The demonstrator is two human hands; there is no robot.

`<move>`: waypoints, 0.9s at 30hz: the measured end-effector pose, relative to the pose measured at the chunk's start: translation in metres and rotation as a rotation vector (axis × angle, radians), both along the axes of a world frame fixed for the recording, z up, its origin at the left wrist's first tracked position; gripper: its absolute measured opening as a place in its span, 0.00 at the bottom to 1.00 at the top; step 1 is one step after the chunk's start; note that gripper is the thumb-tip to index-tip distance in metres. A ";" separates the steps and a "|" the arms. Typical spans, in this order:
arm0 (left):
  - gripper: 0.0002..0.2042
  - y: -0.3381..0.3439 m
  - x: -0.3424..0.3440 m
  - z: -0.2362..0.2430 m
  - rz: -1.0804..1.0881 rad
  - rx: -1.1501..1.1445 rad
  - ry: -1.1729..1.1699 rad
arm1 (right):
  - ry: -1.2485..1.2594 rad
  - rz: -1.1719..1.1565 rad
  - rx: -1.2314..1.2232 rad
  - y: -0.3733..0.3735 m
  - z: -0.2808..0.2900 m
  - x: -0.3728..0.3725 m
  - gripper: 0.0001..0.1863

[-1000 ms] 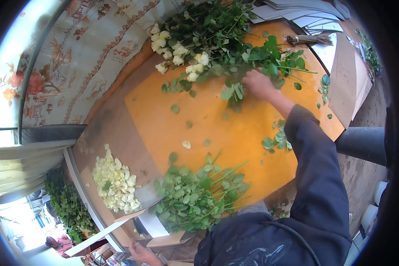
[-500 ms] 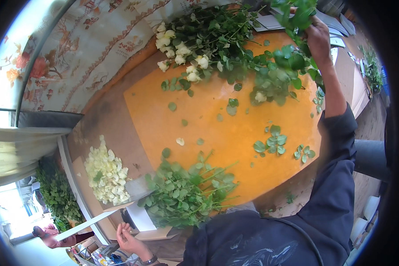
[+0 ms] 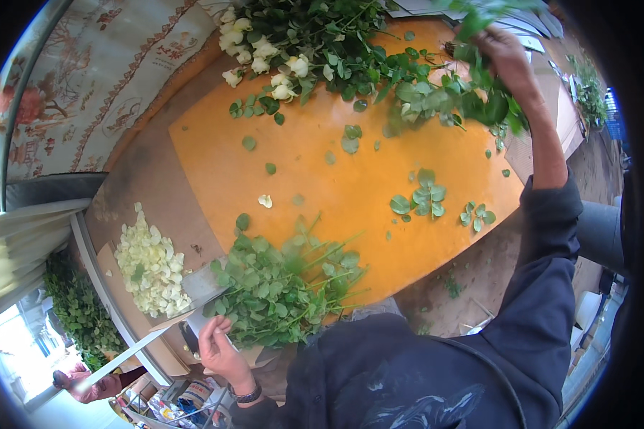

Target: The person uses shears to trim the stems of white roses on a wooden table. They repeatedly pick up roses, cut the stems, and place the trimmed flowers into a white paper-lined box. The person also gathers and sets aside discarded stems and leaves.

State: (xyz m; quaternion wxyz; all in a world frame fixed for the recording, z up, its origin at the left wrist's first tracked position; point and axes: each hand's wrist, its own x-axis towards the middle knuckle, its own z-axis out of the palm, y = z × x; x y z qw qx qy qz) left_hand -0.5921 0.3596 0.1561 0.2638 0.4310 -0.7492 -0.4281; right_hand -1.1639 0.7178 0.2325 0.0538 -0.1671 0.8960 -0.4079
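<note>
My right hand (image 3: 506, 63) is raised at the far right of the table, closed on a leafy rose stem (image 3: 490, 104). Its green leaves hang below the hand, and others above it are smeared by motion. A pale rose bloom (image 3: 408, 111) shows among leaves to its left; whether it belongs to this stem I cannot tell. My left hand (image 3: 222, 350) is at the lower left, fingers curled together, with nothing visible in them. Beside it lies a bunch of leafy green stems (image 3: 275, 282) on the table's near edge.
Cream-white roses (image 3: 265, 53) with thick foliage lie along the far side of the orange tabletop (image 3: 322, 179). Pale petals (image 3: 150, 264) are heaped at the left. Loose leaves (image 3: 426, 196) are scattered about. Another person (image 3: 96, 386) is partly visible at the lower left.
My left hand has come up and right, close to the bunch of stems. My right hand, still gripping the rose stem, has shifted slightly. The whole view has moved a little.
</note>
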 end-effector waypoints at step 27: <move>0.09 0.015 -0.024 -0.015 -0.179 0.180 -0.125 | -0.628 0.664 1.112 0.122 -0.243 0.302 0.18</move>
